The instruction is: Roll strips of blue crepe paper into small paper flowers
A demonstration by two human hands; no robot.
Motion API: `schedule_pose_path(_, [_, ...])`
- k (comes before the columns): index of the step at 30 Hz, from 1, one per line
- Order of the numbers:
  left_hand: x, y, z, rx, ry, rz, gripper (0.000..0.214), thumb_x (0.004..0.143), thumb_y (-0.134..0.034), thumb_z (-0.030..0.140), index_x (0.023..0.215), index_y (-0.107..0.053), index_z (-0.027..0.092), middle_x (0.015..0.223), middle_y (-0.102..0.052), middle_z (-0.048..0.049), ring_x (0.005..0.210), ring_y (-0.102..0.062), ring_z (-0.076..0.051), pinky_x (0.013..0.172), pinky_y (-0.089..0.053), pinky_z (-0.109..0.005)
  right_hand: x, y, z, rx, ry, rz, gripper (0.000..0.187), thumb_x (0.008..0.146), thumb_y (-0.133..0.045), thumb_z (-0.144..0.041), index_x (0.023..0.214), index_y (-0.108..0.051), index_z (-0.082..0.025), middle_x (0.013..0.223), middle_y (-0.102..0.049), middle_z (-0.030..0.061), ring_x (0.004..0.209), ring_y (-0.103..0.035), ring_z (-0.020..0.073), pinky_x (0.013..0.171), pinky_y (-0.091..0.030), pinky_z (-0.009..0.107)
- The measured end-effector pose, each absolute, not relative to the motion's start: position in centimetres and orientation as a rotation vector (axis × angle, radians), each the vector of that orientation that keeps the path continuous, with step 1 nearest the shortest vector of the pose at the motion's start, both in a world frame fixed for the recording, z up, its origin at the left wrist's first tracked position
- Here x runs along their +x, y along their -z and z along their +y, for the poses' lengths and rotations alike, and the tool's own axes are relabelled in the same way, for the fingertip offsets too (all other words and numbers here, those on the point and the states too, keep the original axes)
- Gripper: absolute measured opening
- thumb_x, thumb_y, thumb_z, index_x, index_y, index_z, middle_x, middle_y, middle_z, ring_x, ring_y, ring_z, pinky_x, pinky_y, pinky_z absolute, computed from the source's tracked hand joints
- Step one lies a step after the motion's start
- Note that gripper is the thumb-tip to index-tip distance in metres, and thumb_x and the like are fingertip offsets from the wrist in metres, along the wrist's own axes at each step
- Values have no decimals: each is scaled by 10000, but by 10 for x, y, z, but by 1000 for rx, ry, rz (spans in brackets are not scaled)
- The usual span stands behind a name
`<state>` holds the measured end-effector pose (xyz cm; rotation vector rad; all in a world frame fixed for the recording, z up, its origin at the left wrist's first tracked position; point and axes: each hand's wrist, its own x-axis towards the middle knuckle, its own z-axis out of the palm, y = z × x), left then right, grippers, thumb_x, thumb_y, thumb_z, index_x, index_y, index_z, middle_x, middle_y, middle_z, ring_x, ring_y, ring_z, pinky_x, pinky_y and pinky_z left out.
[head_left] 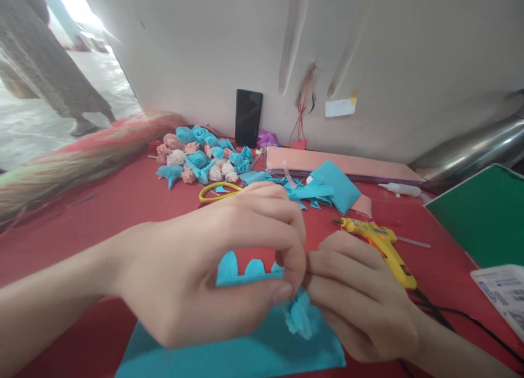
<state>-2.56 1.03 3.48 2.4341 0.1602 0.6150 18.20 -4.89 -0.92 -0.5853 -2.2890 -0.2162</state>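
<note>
A small blue crepe paper flower point(300, 316) hangs head down between my two hands. My left hand point(221, 263) pinches its upper end with thumb and forefinger. Beside it, the curled fingers of my right hand point(360, 290) close on the same end; their tips are partly hidden. Beneath both hands lies a blue crepe paper sheet point(229, 350). Several rounded blue petal pieces point(254, 267) show behind my left thumb. To the right of my right hand rests a yellow hot glue gun point(385, 247) with a small orange light lit.
Finished blue, pink and white paper flowers point(198, 159) are heaped at the back left. Yellow-handled scissors point(216, 191), blue paper scraps point(319, 192) and a white glue bottle point(401, 189) lie across the red table. A black phone point(248, 118) leans on the wall. A green board point(483, 214) stands right.
</note>
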Motion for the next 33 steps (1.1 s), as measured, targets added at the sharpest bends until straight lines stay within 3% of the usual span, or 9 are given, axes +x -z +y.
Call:
schedule_pose_path(6, [-25, -35, 10, 2428, -596, 183, 115, 751, -617, 50, 783, -588, 157, 809, -586, 21, 738, -511, -99, 803, -413, -210, 182, 10, -49, -616, 203, -2269, 349, 1008, -327, -135, 824, -624, -148, 766, -681, 28, 646, -501, 138, 644, -457, 278])
schedule_pose_path(22, [-24, -32, 10, 2381, -588, 122, 146, 773, -581, 16, 803, -569, 158, 804, -607, 40, 733, -531, -75, 821, -408, -159, 180, 11, -43, -586, 109, -2245, 362, 1006, -354, -137, 734, -591, -160, 703, -647, 25, 635, -471, 128, 595, -462, 252])
schedule_pose_path(28, [-24, -34, 10, 2375, -630, 163, 182, 786, -515, -5, 825, -588, 156, 833, -630, 26, 802, -568, -76, 876, -419, -134, 181, 11, -45, -531, 205, -2274, 354, 1032, -306, -117, 866, -614, -172, 788, -723, -22, 676, -532, 111, 634, -477, 259])
schedule_pose_path(33, [-24, -35, 9, 2352, -577, 241, 152, 821, -526, 59, 750, -587, 178, 805, -654, 41, 775, -600, -92, 840, -458, -171, 185, 6, -49, -604, 243, -2300, 287, 1009, -388, -114, 915, -652, -174, 811, -739, -23, 729, -569, 110, 625, -494, 266])
